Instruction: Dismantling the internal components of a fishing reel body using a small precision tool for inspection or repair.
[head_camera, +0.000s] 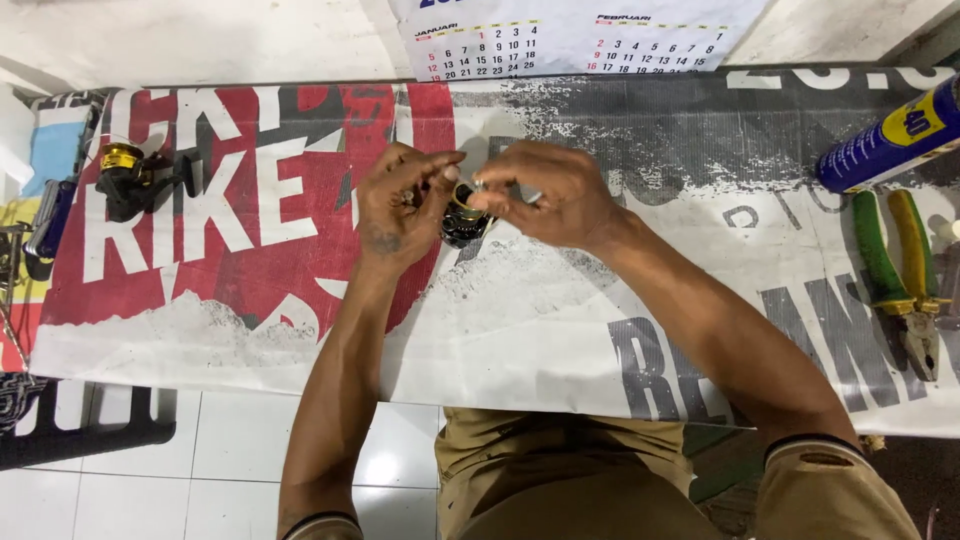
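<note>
Both hands pinch a small black-and-gold metal part (462, 215) just above the worktop (540, 320): left hand (398, 205) curled around its side, right hand (548, 195) gripping its top. It looks rigid, compact, probably greasy; best held by the body.

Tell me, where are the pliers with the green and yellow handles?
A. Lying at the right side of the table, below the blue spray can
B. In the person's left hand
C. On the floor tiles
A: the pliers lie on the printed table cover at the right, just below the blue spray can, away from both hands.
</note>
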